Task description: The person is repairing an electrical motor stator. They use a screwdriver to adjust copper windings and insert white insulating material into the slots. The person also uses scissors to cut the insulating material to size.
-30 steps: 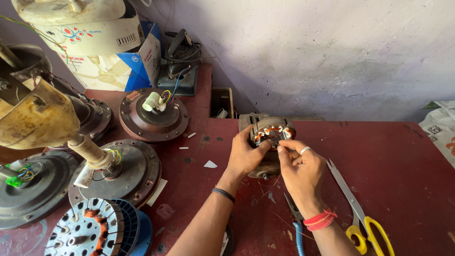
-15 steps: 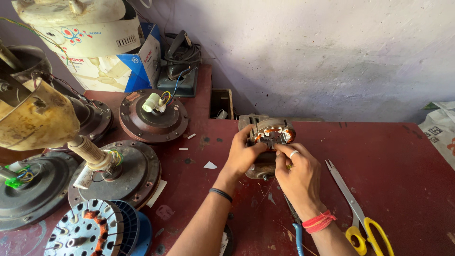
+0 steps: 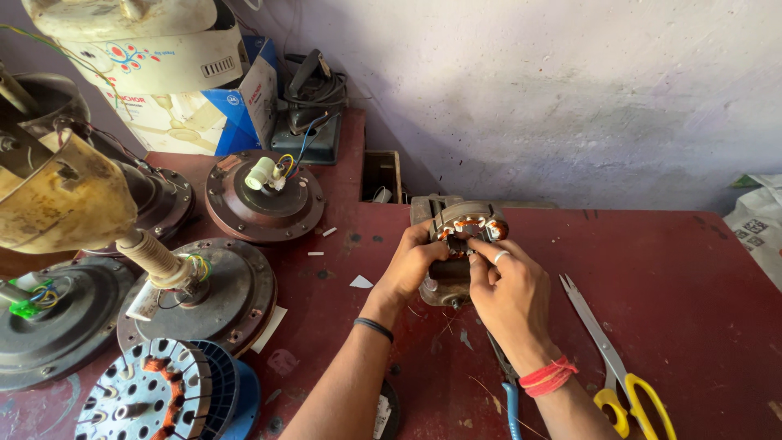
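A small motor stator (image 3: 468, 222) with copper windings and orange insulation rests on a metal block (image 3: 446, 281) on the dark red table (image 3: 676, 293). My left hand (image 3: 414, 262) grips the stator's left side. My right hand (image 3: 509, 289), with a ring on one finger and red thread at the wrist, pinches at the windings on the stator's near right side. Both hands touch the stator; its lower part is hidden behind my fingers.
Yellow-handled scissors (image 3: 612, 367) lie to the right of my right arm, blue-handled pliers (image 3: 509, 387) between my arms. Several ceiling-fan motor housings (image 3: 265, 195) crowd the left, with a wound stator (image 3: 155, 395) at front left. Boxes (image 3: 228, 106) stand at back left; a slot (image 3: 380, 175) opens in the table.
Both hands and the stator have stayed in the same spot. My right fingers shifted slightly along the windings.
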